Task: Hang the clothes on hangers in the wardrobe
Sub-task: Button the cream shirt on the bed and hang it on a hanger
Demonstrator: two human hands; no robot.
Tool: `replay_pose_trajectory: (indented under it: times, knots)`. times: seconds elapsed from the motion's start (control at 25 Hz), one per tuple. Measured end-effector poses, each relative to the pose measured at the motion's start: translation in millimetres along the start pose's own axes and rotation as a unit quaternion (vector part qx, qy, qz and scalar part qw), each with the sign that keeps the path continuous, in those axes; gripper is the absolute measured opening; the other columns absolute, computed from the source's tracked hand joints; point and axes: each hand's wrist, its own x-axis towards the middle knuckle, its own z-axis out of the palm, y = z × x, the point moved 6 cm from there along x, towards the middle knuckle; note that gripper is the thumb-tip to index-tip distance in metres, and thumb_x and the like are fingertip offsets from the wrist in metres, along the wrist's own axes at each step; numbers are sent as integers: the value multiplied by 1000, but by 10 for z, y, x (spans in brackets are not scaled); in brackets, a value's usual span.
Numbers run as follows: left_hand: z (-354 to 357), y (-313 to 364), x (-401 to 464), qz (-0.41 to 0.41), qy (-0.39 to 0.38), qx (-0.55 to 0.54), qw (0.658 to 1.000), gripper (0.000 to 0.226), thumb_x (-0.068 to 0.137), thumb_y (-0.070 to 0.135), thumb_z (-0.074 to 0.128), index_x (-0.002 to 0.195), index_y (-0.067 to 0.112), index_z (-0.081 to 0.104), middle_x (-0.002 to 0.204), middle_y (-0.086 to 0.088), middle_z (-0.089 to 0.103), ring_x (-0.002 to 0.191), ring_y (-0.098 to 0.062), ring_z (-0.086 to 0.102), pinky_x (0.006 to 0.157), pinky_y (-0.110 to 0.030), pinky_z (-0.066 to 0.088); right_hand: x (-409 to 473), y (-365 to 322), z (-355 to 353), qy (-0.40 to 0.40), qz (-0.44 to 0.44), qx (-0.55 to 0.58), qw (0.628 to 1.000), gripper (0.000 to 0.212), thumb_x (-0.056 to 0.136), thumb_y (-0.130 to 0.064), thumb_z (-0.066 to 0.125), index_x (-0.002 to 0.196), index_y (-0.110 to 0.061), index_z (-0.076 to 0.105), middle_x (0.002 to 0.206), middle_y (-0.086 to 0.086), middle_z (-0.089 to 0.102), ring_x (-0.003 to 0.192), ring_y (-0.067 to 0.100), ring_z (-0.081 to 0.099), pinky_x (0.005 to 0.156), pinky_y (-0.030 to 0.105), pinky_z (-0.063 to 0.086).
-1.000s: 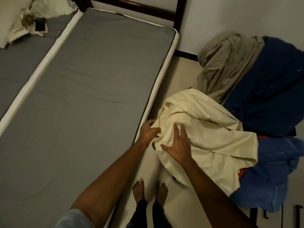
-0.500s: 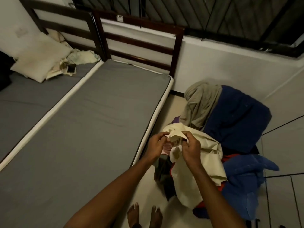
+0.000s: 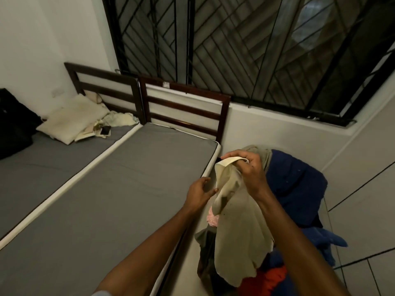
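Observation:
A cream shirt (image 3: 239,236) hangs in the air above a heap of clothes (image 3: 299,189) beside the bed. My right hand (image 3: 249,167) grips its collar at the top, fingers curled round the band. My left hand (image 3: 199,192) is just left of the shirt, its fingertips pinching the collar's lower edge. The heap under the shirt holds dark blue, olive, pink, red and bright blue pieces. No hanger or wardrobe is in view.
Two grey mattresses (image 3: 119,189) on dark wooden bed frames fill the left side. A pillow (image 3: 70,118), crumpled cloth and a phone (image 3: 105,130) lie at the far left head end. A barred window (image 3: 245,50) spans the back wall. Tiled floor runs along the right.
The cream shirt has been lifted off the heap and now hangs by its collar. My right hand went up with it, and my view has risen to take in the window.

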Motion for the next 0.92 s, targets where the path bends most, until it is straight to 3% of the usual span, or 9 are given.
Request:
replay_pose_trajectory:
  times: [0.12,0.2,0.28,0.48,0.6,0.72,0.88,0.92]
  knots:
    - [-238,165,-176,39,-30,-7,999,37,82,46,80,111,23,77,112,10,74,101,-5,67,93,-34,56,-76,-534,104,6,-56,12,998,26,85,-26,59,91,-8,78,88,3,75,85,24,70,75,39,58]
    - [-367,254,-365,63,-47,-15,997,40,76,56,77,103,26,78,99,14,76,92,-2,70,85,-33,59,-118,-878,258,10,-90,9,996,28,84,-30,61,90,-8,76,86,5,73,83,27,68,73,38,58]
    - [-565,283,-611,78,-32,-23,996,46,74,62,69,103,27,77,96,13,76,90,-3,70,82,-32,60,-209,-1178,475,-1,-114,26,993,24,85,-23,61,89,-4,75,87,9,72,83,28,68,74,39,56]
    - [-1356,-70,-1167,76,83,-64,992,14,94,36,66,94,26,75,85,11,74,79,-4,69,70,-36,60,-577,-1466,927,-15,-120,107,987,22,88,-13,56,92,0,72,90,22,68,86,33,64,76,42,55]
    - [-1913,-372,-1614,61,170,-55,982,18,102,25,53,89,18,61,79,2,65,69,-9,57,65,-34,50,-770,-1476,1094,6,-118,117,986,25,92,-12,53,97,8,68,90,24,64,86,30,61,76,43,53]
    - [-2517,-541,-2114,60,266,-15,962,14,105,25,50,98,17,59,79,2,64,69,-12,60,63,-36,49,-957,-1385,1265,49,-75,105,990,17,91,-13,60,98,-2,72,88,13,66,83,22,61,75,41,53]
    - [-3280,-637,-2630,50,362,-2,931,14,101,23,54,89,21,60,72,11,59,67,-4,56,60,-32,43,-1241,-1159,1680,48,7,80,996,3,86,-14,72,87,-15,74,79,-1,72,73,18,67,70,40,58]
    - [-3435,-640,-2738,48,375,11,926,15,101,24,55,88,21,62,73,11,60,68,-5,58,60,-31,43,-1317,-1096,1789,50,24,63,996,7,85,-12,74,82,-19,73,76,-4,71,70,17,67,68,40,58]
